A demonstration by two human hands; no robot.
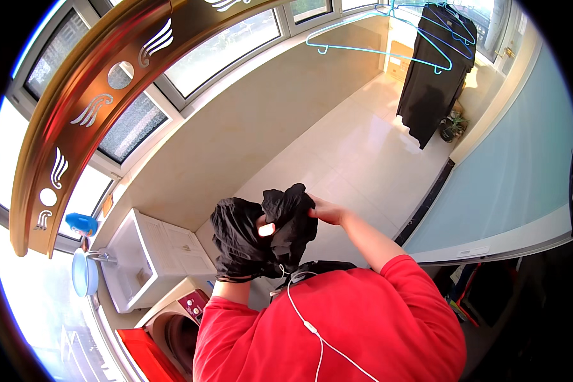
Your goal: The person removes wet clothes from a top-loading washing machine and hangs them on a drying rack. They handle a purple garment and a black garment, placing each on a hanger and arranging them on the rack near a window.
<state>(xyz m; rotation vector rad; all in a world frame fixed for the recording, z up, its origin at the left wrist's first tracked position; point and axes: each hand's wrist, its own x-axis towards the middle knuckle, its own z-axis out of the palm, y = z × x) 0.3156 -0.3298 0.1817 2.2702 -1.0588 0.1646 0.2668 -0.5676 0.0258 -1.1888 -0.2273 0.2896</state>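
Observation:
A bunched black garment (291,229) is held up in front of my red shirt. My right hand (327,210) grips its right side, the fingers partly hidden by cloth. My left forearm runs into the garment's left part, and the cloth covers most of my left hand (266,229). A brightly lit bit of finger shows in the gap between two folds. Whether those fingers are closed on the cloth is hidden.
An open top-loading washing machine (179,329) and a white sink cabinet (143,260) stand at left. A blue basin (84,273) and blue bottle (81,224) are nearby. Blue hangers (382,50) and a hanging black garment (429,86) are upper right. A frosted sliding door (501,157) borders the right.

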